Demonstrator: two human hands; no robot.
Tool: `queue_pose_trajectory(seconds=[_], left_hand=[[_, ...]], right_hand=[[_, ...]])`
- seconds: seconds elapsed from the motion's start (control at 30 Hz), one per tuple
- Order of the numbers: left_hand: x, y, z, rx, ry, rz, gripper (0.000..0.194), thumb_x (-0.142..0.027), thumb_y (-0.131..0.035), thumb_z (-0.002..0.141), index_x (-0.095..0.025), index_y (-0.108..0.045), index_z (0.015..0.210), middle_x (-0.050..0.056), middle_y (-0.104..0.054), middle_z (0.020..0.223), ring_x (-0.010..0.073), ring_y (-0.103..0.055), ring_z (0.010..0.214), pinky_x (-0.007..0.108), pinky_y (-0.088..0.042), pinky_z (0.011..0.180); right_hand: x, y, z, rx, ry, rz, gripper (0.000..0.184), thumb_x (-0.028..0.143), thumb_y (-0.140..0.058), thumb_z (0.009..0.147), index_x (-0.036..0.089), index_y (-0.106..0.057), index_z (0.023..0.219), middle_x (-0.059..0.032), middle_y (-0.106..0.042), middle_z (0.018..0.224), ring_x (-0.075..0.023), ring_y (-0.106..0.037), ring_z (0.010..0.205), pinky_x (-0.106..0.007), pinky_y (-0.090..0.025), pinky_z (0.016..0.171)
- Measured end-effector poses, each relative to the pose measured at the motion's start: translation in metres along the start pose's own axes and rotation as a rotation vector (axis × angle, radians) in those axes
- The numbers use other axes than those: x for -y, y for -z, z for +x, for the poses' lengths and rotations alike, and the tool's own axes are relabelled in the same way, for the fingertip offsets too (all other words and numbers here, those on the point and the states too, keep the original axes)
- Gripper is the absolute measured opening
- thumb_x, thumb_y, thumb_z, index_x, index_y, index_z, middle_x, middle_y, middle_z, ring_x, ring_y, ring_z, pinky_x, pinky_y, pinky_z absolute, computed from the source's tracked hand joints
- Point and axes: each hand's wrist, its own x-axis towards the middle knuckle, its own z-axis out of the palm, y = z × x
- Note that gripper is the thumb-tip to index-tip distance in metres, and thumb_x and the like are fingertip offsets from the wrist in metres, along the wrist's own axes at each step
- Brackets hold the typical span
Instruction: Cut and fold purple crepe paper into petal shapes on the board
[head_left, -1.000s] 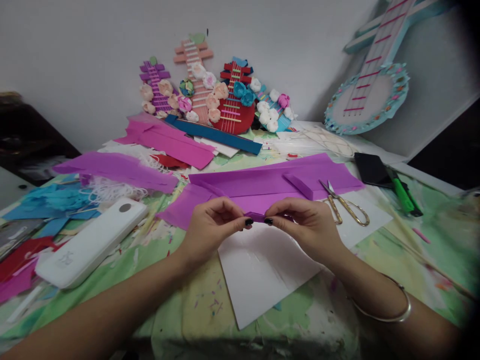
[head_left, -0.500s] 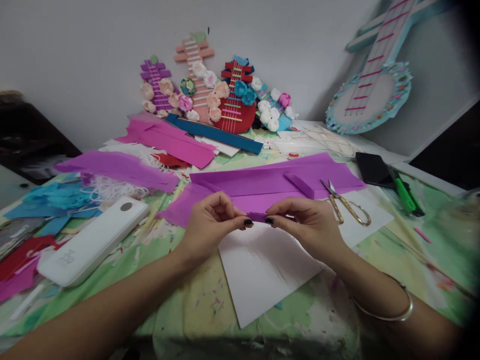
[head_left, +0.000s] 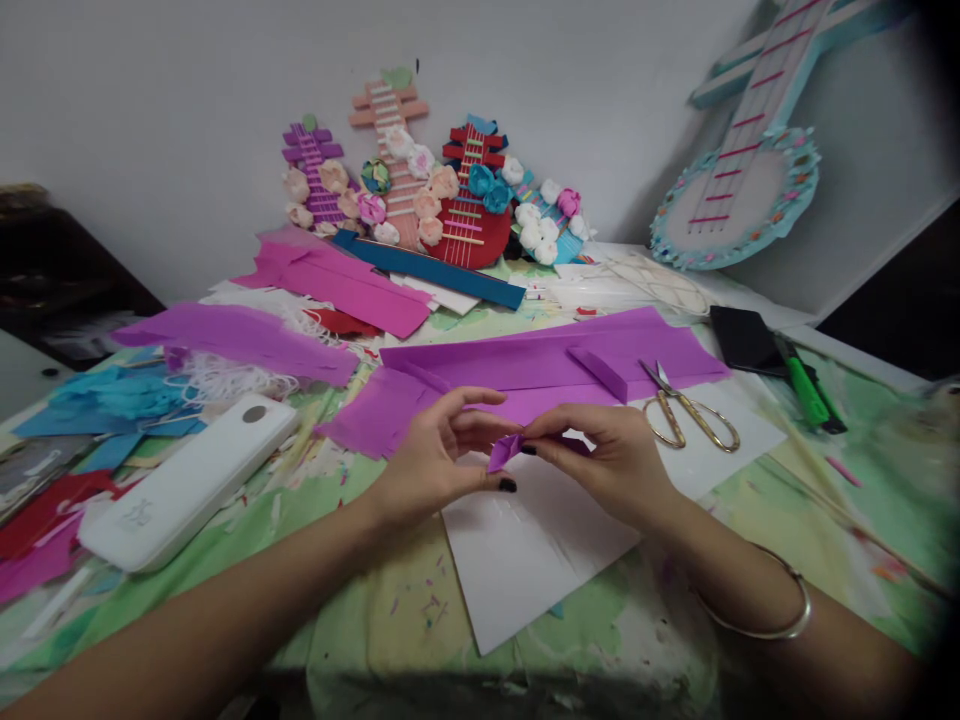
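Observation:
My right hand (head_left: 600,458) pinches a small folded strip of purple crepe paper (head_left: 504,450) between thumb and fingers, just above a white sheet (head_left: 525,560). My left hand (head_left: 439,458) sits right beside it, fingers curled with the thumb under the strip's bent end and the index finger lifted. Behind both hands lies a long purple crepe sheet (head_left: 540,360) with a folded purple strip (head_left: 598,370) on it.
Gold scissors (head_left: 686,410) lie right of the hands; a black phone (head_left: 742,338) and green marker (head_left: 806,390) farther right. A white case (head_left: 187,480) lies left. Paper guitars with flowers (head_left: 427,190) lean on the wall; a large blue guitar (head_left: 739,180) stands right.
The strip was held straight between both hands' fingertips. Now its left end is bent down, and my left hand has rotated palm up with fingers loosened.

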Motion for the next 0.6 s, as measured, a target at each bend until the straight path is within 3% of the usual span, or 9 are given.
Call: queue_pose_trajectory(seconds=[0.17, 0.23, 0.33, 0.43, 0.6], left_hand=[[0.0029, -0.0042, 0.0006, 0.08, 0.061, 0.043, 0.081, -0.005, -0.085, 0.047, -0.017, -0.053, 0.12, 0.01, -0.068, 0.111, 0.0219, -0.065, 0.097, 0.029, -0.055, 0.077], [0.0035, -0.005, 0.001, 0.046, 0.094, 0.05, 0.067, -0.009, -0.083, 0.055, -0.016, -0.058, 0.116, 0.009, -0.07, 0.105, 0.0199, -0.067, 0.087, 0.028, -0.055, 0.071], [0.0033, -0.0046, 0.0011, -0.033, 0.106, 0.122, 0.024, -0.018, -0.071, 0.074, -0.013, -0.07, 0.097, 0.006, -0.073, 0.078, 0.0135, -0.066, 0.067, 0.023, -0.05, 0.059], [0.0023, -0.0031, 0.0, -0.064, 0.068, 0.171, 0.011, -0.018, -0.066, 0.08, -0.014, -0.075, 0.083, 0.002, -0.068, 0.059, 0.0084, -0.057, 0.052, 0.019, -0.043, 0.05], [-0.0006, 0.0001, -0.0005, -0.146, -0.012, 0.214, 0.01, -0.017, -0.067, 0.079, -0.017, -0.075, 0.083, 0.001, -0.068, 0.058, 0.0088, -0.057, 0.052, 0.019, -0.043, 0.051]], right_hand=[[-0.0024, -0.0058, -0.0008, 0.022, 0.127, -0.104, 0.01, 0.007, -0.065, 0.079, 0.015, -0.07, 0.083, -0.0019, -0.071, 0.075, -0.0097, -0.064, 0.064, -0.019, -0.048, 0.061], [-0.0024, -0.0066, -0.0009, 0.009, 0.136, -0.118, 0.01, 0.007, -0.065, 0.078, 0.015, -0.069, 0.082, -0.0013, -0.071, 0.074, -0.0089, -0.063, 0.062, -0.019, -0.047, 0.059], [-0.001, -0.0069, -0.0011, 0.02, 0.124, -0.096, 0.007, 0.01, -0.065, 0.08, 0.015, -0.07, 0.083, -0.0014, -0.071, 0.073, -0.0091, -0.064, 0.062, -0.018, -0.047, 0.057], [-0.0007, -0.0062, -0.0011, 0.071, 0.055, -0.026, 0.007, 0.013, -0.065, 0.081, 0.015, -0.07, 0.086, -0.0014, -0.072, 0.074, -0.0095, -0.064, 0.062, -0.019, -0.048, 0.057], [-0.0068, -0.0013, 0.001, 0.07, -0.17, 0.114, 0.017, 0.019, -0.071, 0.076, 0.016, -0.07, 0.092, -0.0041, -0.073, 0.083, -0.014, -0.067, 0.072, -0.025, -0.053, 0.065]])
